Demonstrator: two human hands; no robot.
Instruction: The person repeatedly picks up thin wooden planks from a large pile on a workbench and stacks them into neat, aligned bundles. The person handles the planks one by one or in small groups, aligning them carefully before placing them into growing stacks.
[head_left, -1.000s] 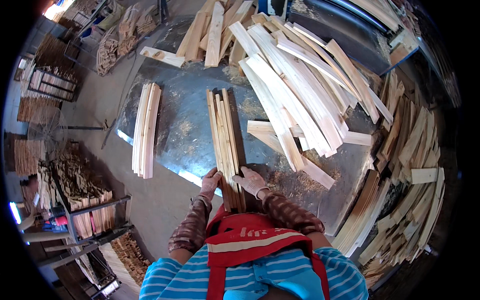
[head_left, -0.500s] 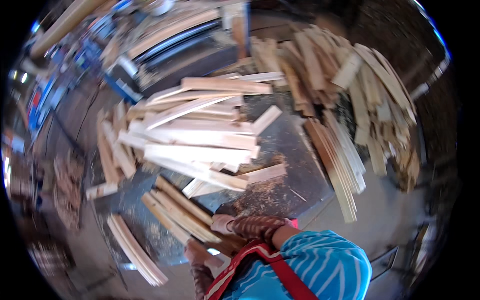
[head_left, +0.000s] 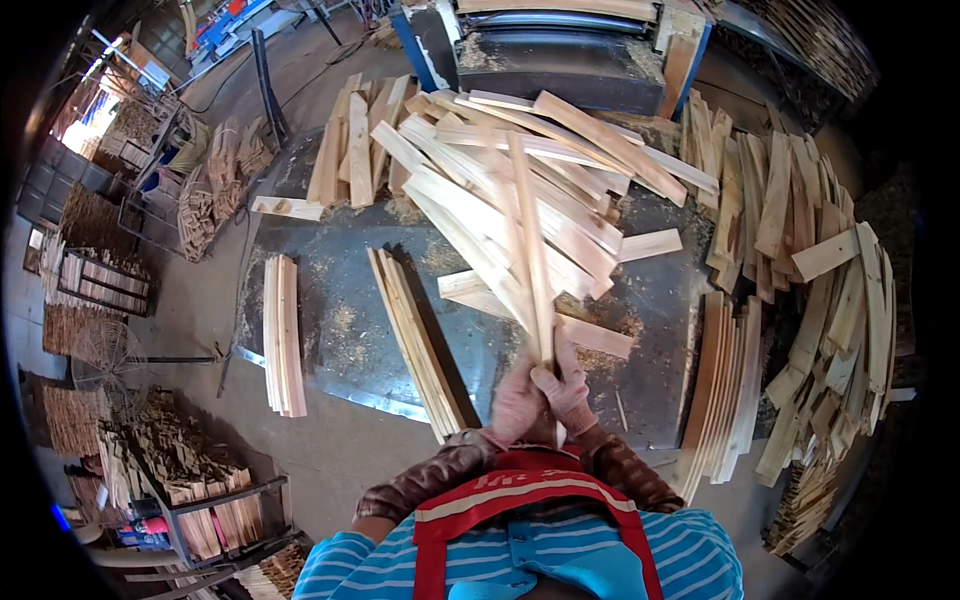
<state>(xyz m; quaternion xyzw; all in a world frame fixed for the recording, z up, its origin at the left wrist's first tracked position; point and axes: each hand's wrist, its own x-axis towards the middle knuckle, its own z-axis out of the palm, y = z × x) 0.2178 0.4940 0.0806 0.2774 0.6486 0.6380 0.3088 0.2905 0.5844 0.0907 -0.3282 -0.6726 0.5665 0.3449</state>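
Note:
A long, narrow wooden slat (head_left: 537, 270) points away from me over the big loose pile of pale slats (head_left: 500, 190). My right hand (head_left: 566, 386) is closed round its near end, thumb on top. Close against it, my left hand (head_left: 517, 404), slightly blurred, is also closed at that end. Whether the slat is single or doubled I cannot tell. To the left of my hands, a neat row of slats (head_left: 415, 340) lies side by side on the dark metal table (head_left: 340, 330), its near end by my left forearm.
Another short bundle of slats (head_left: 285, 335) lies at the table's left edge. Stacked slats (head_left: 722, 390) sit along the right edge, with heaped boards (head_left: 800, 230) beyond them. A machine (head_left: 555, 65) stands at the far side. A floor fan (head_left: 105, 365) is on the left.
My hands have left the row of slats at the table's near side and now hold a slat in front of the loose pile. The whole view has turned and straightened.

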